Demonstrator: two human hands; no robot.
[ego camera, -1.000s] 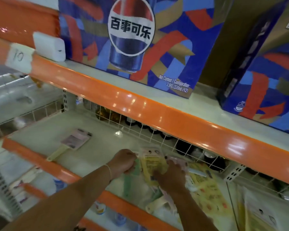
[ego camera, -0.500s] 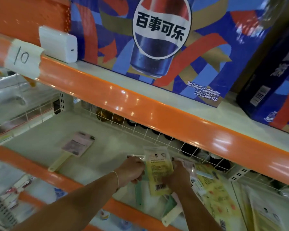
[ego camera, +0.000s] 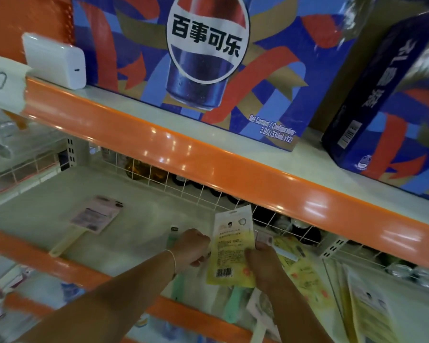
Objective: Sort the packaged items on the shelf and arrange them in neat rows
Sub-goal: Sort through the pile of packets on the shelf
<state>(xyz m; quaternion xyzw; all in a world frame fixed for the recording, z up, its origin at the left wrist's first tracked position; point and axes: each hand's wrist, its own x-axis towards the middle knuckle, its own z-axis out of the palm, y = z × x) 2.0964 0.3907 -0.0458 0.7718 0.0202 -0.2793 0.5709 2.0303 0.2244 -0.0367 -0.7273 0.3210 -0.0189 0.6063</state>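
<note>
A yellow and white packet [ego camera: 230,251] with a barcode stands upright over the middle shelf [ego camera: 139,219], held between both hands. My left hand [ego camera: 192,246] grips its left edge. On the right edge my right hand [ego camera: 263,258] has its fingers curled round the packet. Under the hands lie green-handled packaged items [ego camera: 234,305]. More yellow packets [ego camera: 305,276] lie flat to the right. A pink packaged item with a pale handle [ego camera: 94,216] lies alone at the left of the shelf.
The orange front lip [ego camera: 67,266] edges the shelf, and a white wire grid [ego camera: 183,184] closes its back with bottles behind. Another orange shelf edge [ego camera: 208,162] hangs just above. On it stand large blue cola cartons [ego camera: 208,63] and a white box [ego camera: 57,60]. Further yellow packets [ego camera: 372,310] stand behind a divider at right.
The view has moved closer and shifted left. Both hands have kept hold of the yellow packet and raised it more upright above the pile.
</note>
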